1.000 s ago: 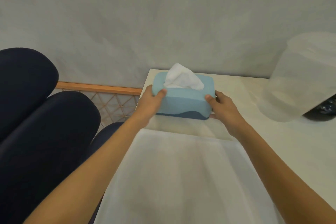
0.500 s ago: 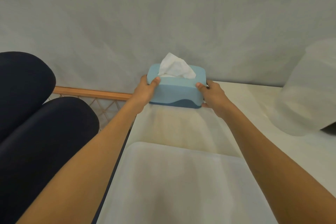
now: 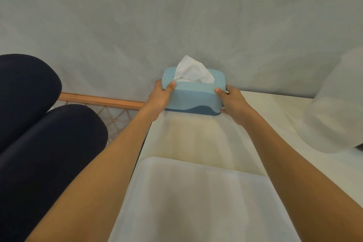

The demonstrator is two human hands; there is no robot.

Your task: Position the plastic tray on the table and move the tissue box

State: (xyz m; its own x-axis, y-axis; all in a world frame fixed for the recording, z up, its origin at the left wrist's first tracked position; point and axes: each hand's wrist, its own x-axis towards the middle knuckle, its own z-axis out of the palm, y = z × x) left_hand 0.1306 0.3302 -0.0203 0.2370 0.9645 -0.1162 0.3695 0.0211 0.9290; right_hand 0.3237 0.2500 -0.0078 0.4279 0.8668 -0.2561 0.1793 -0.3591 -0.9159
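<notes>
At the worktop's [image 3: 275,108] far-left corner, against the wall, the tissue box [image 3: 193,94] sits gripped at both ends by left hand [image 3: 160,97] and right hand [image 3: 234,103] (2 closed grips), the plastic tray [image 3: 196,202] already lying at the near edge, so probably only release remains.

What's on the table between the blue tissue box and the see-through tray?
Nothing. In the head view, the strip of table between the tissue box and the plastic tray is bare; only the person's forearms pass along its sides.

Tissue box [image 3: 193,95] between both hands
</notes>
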